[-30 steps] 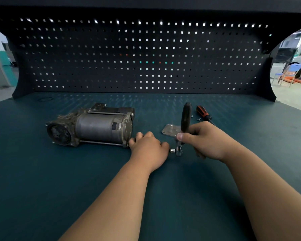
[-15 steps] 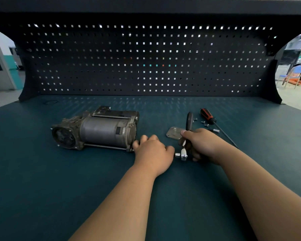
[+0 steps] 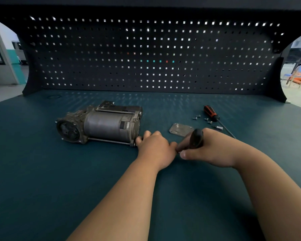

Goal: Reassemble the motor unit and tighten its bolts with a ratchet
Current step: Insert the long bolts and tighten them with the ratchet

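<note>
Over the last 0.5 s the ratchet [image 3: 195,138] has tipped from nearly upright to leaning toward us, and the right hand [image 3: 214,148] has closed in until it touches the left hand [image 3: 155,150]. At the left of the table [image 3: 42,171] the motor unit [image 3: 101,125] lies on its side. We judge this cast-metal body heavy, stiff and unlikely to slide. Its smooth can offers poor purchase, so we would hold it by the lumpy end housings. The left hand sits at the unit's right end beside the long through-bolt, fingers curled downward; whether they pinch anything we cannot tell. The right hand is wrapped round the ratchet's dark handle, which looks grippy and is best held far from the head for leverage. The head and any socket are hidden between the 2 hands. Further right lie a thin cover plate [image 3: 180,129], its near corner covered by the handle, small screws [image 3: 196,117] that would scatter easily, and a screwdriver [image 3: 211,113].
</note>
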Available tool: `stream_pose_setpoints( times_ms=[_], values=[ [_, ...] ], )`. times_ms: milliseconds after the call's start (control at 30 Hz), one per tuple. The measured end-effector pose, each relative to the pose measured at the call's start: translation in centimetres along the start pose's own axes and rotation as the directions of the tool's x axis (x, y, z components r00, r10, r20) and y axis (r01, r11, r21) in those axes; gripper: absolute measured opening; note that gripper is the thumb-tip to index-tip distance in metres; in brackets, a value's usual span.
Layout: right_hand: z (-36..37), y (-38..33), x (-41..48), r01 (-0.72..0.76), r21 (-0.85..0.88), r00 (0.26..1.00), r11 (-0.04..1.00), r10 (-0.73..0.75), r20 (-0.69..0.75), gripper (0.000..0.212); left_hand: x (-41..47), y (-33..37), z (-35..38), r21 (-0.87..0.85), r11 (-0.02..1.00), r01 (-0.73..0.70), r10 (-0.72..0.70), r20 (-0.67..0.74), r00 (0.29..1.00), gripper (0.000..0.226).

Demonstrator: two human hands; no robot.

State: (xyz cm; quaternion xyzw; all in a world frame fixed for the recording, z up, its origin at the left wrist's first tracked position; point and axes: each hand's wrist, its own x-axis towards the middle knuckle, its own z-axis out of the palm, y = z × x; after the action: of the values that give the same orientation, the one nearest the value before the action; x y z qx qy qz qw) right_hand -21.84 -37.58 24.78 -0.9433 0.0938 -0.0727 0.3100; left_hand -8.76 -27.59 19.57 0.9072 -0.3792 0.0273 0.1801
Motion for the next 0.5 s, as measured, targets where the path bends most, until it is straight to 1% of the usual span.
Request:
stream_pose_setpoints(
  times_ms=[67, 167, 267, 367, 500],
  values=[
    [-0.2, 0.3, 0.0, -0.041, 0.003, 0.999, 0.999, 0.041, -0.014, 0.017, 0.0, 0.0, 0.1, -0.002, 1.0, 0.004, -0.004, -0.024, 1.0, 0.047],
    [-0.6, 0.9, 0.0, -0.092, 0.02, 0.993, 0.996, 0.093, -0.075, 0.024, 0.1, 0.1, 0.1, -0.002, 1.0, 0.007, -0.007, -0.038, 0.999, 0.048],
    [-0.6, 1.1, 0.1, -0.085, 0.054, 0.991, 0.995, 0.09, -0.101, 0.027, 0.0, 0.1, 0.0, 0.001, 1.0, 0.011, -0.011, -0.023, 1.0, 0.046],
    [-0.4, 1.2, 0.3, -0.071, 0.144, 0.99, 0.987, 0.088, -0.114, 0.018, 0.0, 0.0, 0.0, 0.013, 1.0, 0.005, -0.004, -0.006, 1.0, 0.041],
    [-0.2, 1.6, 0.4, -0.091, 0.199, 0.986, 0.976, 0.116, -0.118, 0.025, -0.1, 0.1, 0.0, 0.047, 0.999, 0.004, -0.003, -0.021, 1.0, 0.049]
  ],
)
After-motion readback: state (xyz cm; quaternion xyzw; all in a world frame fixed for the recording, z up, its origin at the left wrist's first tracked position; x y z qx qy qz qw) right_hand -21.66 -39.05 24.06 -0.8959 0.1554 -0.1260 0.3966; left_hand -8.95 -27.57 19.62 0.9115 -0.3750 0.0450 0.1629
